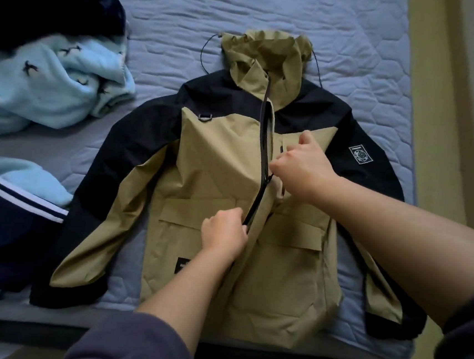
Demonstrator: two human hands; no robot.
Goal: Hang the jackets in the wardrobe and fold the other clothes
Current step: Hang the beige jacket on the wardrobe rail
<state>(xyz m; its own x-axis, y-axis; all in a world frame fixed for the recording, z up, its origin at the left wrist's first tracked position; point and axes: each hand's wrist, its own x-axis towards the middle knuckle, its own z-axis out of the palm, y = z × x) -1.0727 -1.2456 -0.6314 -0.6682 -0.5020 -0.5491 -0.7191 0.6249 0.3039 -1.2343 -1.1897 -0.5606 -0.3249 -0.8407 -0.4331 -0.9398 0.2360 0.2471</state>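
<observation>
**Midway: jacket being zipped, nothing hung**

At the left, a light blue fleece [45, 80] and a navy striped garment [2, 229] are heaped unfolded on the bed [358, 46]. In the middle, the tan-and-black jacket [217, 163] is spread face up. Its front edge is pinched by the left hand [223, 233]; the zip pull [269, 176], halfway up, appears gripped by the right hand [301, 165]. Hanging is judged not yet begun.

Views: one, wide-angle.
Position: worn on the person's head, above the near edge of the bed [165, 4].
Facing: forward and steeply down onto the jacket [215, 177].
Nearness: close, within arm's reach.
</observation>
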